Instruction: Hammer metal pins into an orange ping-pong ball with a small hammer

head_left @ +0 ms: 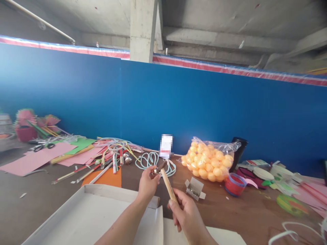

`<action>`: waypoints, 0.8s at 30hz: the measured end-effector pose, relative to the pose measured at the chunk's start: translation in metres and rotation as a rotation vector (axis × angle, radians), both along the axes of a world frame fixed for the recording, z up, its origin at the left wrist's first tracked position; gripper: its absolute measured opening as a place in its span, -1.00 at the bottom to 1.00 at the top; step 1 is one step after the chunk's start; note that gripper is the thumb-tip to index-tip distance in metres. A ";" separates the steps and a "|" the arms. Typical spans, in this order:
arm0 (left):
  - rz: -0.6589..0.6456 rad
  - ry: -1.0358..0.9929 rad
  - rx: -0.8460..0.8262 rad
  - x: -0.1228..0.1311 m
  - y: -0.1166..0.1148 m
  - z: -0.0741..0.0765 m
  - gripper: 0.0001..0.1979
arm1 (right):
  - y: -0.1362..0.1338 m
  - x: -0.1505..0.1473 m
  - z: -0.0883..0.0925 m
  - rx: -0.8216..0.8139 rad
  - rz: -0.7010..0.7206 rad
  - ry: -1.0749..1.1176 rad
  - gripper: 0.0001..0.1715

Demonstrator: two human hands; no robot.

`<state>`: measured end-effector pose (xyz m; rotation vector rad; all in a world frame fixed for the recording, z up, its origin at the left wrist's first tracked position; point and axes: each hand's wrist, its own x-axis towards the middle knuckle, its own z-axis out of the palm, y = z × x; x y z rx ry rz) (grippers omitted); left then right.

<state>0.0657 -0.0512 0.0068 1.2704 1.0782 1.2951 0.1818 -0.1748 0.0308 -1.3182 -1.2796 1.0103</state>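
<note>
Near the middle of the table, my left hand is closed with its fingertips around a small shiny silver ball. My right hand grips the pale wooden handle of a hammer, which slants up and to the left. Its dark head sits right by the silver ball; whether they touch I cannot tell. Two more silver balls lie farther back on the left. Just right of my hands stands an open small white box with little metal bits inside.
A white cardboard tray lies under my left forearm. Pale green cord is coiled behind my hands. A clear bag of orange balls and a red tape roll are on the right. Paper sheets and scissors spread leftward.
</note>
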 end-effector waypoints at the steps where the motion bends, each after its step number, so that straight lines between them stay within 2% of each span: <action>1: 0.003 0.000 0.000 0.000 0.000 0.000 -0.61 | 0.000 0.000 0.000 0.000 -0.002 -0.005 -0.55; 7: -0.002 0.007 0.029 0.000 -0.001 0.000 -0.62 | -0.002 -0.001 0.006 -0.003 0.001 0.050 -0.52; 24: 0.011 0.035 0.019 0.001 -0.001 0.001 -0.62 | -0.002 -0.001 0.007 -0.013 -0.011 0.040 -0.53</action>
